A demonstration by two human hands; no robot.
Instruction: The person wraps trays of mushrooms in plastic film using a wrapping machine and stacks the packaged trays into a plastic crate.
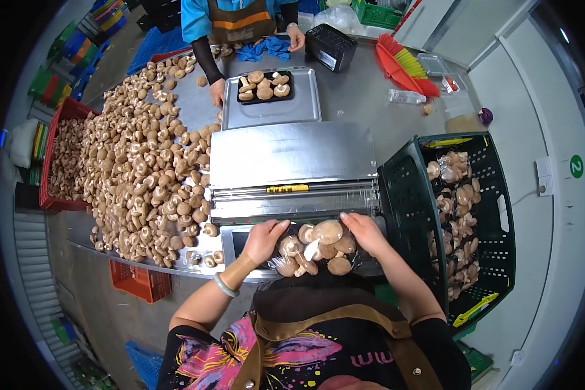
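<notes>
A film-wrapped tray of shiitake mushrooms (328, 231) is between my hands at the front of the wrapping machine. My left hand (264, 240) grips its left side, thumb toward the tray. On the opposite side, my right hand (365, 234) has its fingers closed at the tray's upper right edge. Shiny clear film covers the mushrooms, stems and caps mixed. Just beyond lies the wrapping machine (292, 153), with a metal cover and a film roll (292, 203) along its front. The tray's underside is hidden.
Loose mushrooms (140, 156) heap on the steel table at left. A dark green crate (409, 195) with wrapped packs stands right. Across the table, a co-worker's hand (218, 92) touches a metal tray (305, 107) bearing a filled black tray. A red dustpan (396, 68) lies at back right.
</notes>
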